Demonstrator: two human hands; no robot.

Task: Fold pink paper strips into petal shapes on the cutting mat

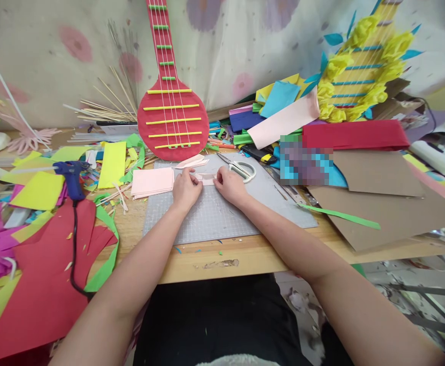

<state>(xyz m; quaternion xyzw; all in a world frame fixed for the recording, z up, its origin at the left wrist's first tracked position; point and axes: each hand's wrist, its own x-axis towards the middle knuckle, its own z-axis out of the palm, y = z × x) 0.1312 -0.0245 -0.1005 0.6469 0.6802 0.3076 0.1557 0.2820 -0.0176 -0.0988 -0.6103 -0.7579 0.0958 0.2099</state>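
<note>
So a little pale pink paper piece (207, 179) was over the grey cutting mat (203, 223), fingers of the left hand (186, 192) and right hand (230, 186) pinching its ends. Scissors (235, 165) lay just past the right, pink sheets (152, 183) left, red paper instrument (176, 114) behind.

A hand could pass over the mat (203, 221) between the forearms (149, 244), but scissors (235, 165) lie just beyond the right hand (230, 187), pink paper (152, 182) beside the left hand (186, 191), and a red guitar (173, 115) stands behind.
</note>
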